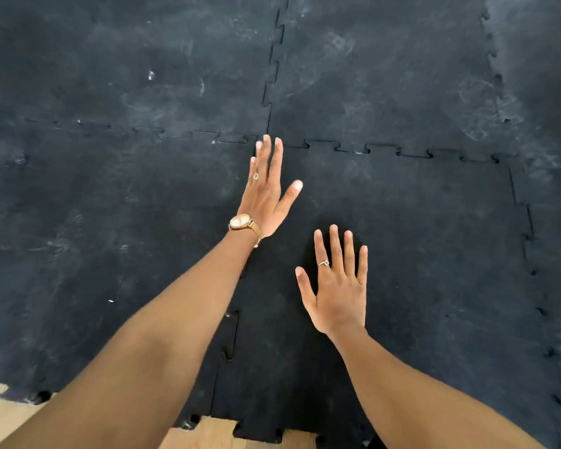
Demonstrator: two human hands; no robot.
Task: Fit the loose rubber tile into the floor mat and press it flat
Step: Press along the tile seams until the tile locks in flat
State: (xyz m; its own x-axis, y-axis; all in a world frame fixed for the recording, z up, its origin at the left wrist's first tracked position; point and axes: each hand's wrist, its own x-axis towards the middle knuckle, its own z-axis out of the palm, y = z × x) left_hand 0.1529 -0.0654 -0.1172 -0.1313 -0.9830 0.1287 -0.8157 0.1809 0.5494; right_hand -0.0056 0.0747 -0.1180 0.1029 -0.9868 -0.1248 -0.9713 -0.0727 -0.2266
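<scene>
Tile (402,254): black rubber, darker and cleaner than its neighbours, lying in the mat (127,205) at the mat's near edge. Its puzzle-toothed far edge meets the tiles beyond; its right edge meets the tile on that side; its left edge runs under my left forearm, with one tooth showing an open dark gap near the near edge. The near teeth of the tile jut over bare floor.

My left hand (266,192): flat, palm down, fingers straight and together, thumb spread; fingertips at the tile's far left corner, where four tiles meet. Grip open, holding nothing. Gold watch (242,222) on the wrist, ring (255,176) on one finger.

My right hand (339,286): flat, palm down, fingers straight and slightly fanned, on the tile's surface nearer me than the left hand and well inside the seams. Grip open, holding nothing. Ring (324,263) on one finger.

Mat: black interlocking tiles, scuffed with pale dusty marks, reaching the far, left and right edges of view.

Floor (0,413): light wood, visible at the near edge, left and centre.
</scene>
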